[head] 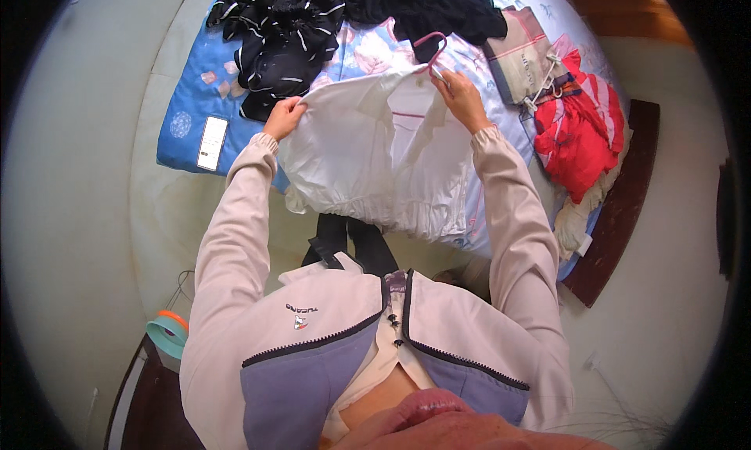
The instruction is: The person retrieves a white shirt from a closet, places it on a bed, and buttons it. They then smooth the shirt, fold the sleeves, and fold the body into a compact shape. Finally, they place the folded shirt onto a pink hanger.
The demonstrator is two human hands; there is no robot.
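Note:
A white collared shirt (346,150) with a gathered hem spreads between my two hands, its front parted. Inside it sits a pink clothes hanger (435,42), whose hook sticks up past the collar and whose lower bar shows through the opening. My left hand (284,119) pinches the shirt at the shoulder on the left. My right hand (462,100) grips the shirt near the collar, just below the hook; whether its fingers also hold the hanger is hidden. Under the shirt lies a bed with a blue and white floral cover (190,106).
Black garments with white stripes (281,45) and a plain black garment (434,7) lie across the bed. A phone (212,143) rests at its left edge. To the right are a folded checked cloth (516,57), white hangers (543,83), a red garment (578,133) and a dark wooden bed edge (622,215).

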